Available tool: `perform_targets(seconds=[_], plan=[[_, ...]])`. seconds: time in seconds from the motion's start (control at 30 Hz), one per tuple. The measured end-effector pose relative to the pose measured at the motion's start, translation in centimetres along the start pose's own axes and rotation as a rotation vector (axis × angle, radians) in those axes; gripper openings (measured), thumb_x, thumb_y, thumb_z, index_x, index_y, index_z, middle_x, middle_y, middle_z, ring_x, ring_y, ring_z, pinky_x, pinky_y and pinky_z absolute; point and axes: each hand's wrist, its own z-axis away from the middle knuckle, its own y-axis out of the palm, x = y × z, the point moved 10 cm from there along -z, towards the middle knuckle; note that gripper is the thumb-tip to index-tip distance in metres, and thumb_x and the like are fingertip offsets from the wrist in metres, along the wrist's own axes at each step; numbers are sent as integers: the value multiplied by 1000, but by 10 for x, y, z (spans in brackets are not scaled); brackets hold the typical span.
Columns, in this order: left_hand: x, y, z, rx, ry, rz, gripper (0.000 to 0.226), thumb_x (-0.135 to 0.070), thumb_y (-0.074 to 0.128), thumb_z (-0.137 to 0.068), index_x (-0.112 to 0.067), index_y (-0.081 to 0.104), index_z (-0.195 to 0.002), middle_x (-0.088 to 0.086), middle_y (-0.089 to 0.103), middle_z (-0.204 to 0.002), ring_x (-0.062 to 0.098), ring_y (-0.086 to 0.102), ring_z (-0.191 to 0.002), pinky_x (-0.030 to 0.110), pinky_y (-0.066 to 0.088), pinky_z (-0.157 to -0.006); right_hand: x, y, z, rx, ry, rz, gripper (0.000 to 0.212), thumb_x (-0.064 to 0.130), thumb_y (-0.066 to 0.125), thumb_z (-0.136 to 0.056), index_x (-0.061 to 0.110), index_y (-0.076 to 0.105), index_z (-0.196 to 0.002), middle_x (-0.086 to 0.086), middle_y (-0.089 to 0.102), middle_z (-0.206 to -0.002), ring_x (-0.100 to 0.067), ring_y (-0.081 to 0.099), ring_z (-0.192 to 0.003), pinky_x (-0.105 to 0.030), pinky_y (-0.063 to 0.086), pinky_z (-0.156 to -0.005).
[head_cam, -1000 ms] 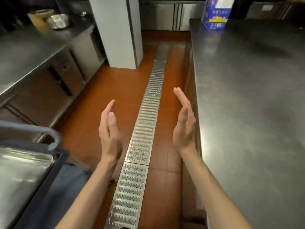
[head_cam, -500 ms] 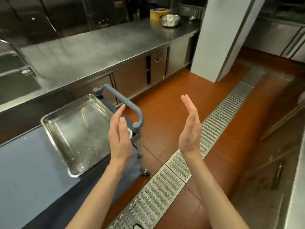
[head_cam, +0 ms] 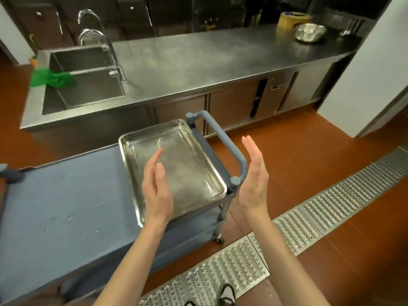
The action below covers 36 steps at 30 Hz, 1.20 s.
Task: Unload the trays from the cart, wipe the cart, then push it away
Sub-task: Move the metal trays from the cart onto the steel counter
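A blue-grey cart [head_cam: 66, 195] stands in front of me, its push handle [head_cam: 223, 140] at the right end. One shiny steel tray [head_cam: 187, 151] lies on the cart's top shelf beside the handle. My left hand [head_cam: 156, 186] hovers open above the tray's near half, palm facing right. My right hand [head_cam: 254, 180] is open too, held upright just right of the handle's near post, palm facing left. Neither hand touches anything. A green cloth [head_cam: 50, 77] hangs over the sink's left rim.
A long steel counter [head_cam: 198, 58] with a double sink [head_cam: 84, 85] and tap runs behind the cart. A metal bowl [head_cam: 310, 32] sits at its far right. A metal floor drain grate [head_cam: 298, 228] crosses the red floor; a white pillar [head_cam: 371, 85] stands right.
My view has swung left, from the aisle and right-hand counter to the cart and sink counter. Both open hands kept their facing-palms pose and now sit over the tray and handle.
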Motion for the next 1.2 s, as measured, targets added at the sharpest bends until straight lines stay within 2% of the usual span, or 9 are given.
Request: perform_targets(seconds=[0.13,0.23,0.43,0.63,0.73,0.83,0.97,1.03,1.2], plan=[[26,-15,-12,-80,-47,-27,48,-33,36,-110,-15,55,-150,-6,57,-152,2,48,-143,11,35,-114,-27,27,-15,70,63,-23,56,43,20,-111,19,46,-155,24,49,-152,4,39,-147,-14,29,-119],[50,-22,-17,-136,-95,-79,48,-35,37,-110,-17,55,-150,-8,57,-152,0,49,-140,7,36,-111,-55,46,-24,132,144,-50,59,49,20,-110,22,47,-155,17,52,-154,5,42,-144,-10,29,-117],[103,-32,-20,-234,-201,-154,42,-34,38,-114,-22,54,-151,-12,57,-151,-2,49,-141,15,38,-116,-118,73,-47,241,244,-26,65,61,20,-106,29,45,-156,16,51,-155,3,42,-145,-25,31,-122],[134,-40,-13,-332,-289,-234,43,-33,39,-114,-18,55,-151,-10,57,-150,-2,49,-139,4,36,-108,-172,91,-52,322,283,22,54,46,24,-113,23,46,-156,12,51,-156,1,42,-145,-8,30,-115],[152,-50,-4,-356,-358,-313,46,-39,38,-112,-20,55,-150,-8,57,-151,4,49,-141,12,37,-112,-199,99,-54,353,355,133,50,42,27,-114,21,47,-155,10,53,-154,3,44,-138,0,29,-105],[170,-63,3,-382,-454,-378,41,-30,40,-114,-20,53,-151,-7,55,-151,8,48,-140,29,38,-117,-218,107,-58,362,392,218,44,34,33,-114,18,50,-151,3,55,-150,0,45,-131,-13,32,-106],[187,-82,6,-417,-561,-527,43,-10,47,-109,-14,51,-152,2,54,-153,14,48,-139,27,35,-111,-236,115,-60,353,413,290,37,23,46,-110,14,56,-144,-4,58,-139,-15,54,-126,-28,44,-102],[196,-89,7,-409,-604,-580,44,-10,50,-108,-13,50,-153,4,53,-155,21,49,-142,35,38,-116,-241,116,-63,330,384,365,33,20,51,-108,13,60,-139,-7,62,-132,-23,59,-119,-39,51,-101],[221,-99,4,-366,-678,-674,41,-9,59,-105,-10,55,-146,9,59,-141,27,61,-126,43,51,-106,-259,124,-68,371,365,598,33,12,60,-103,11,60,-136,-10,59,-128,-24,57,-112,-39,51,-95]])
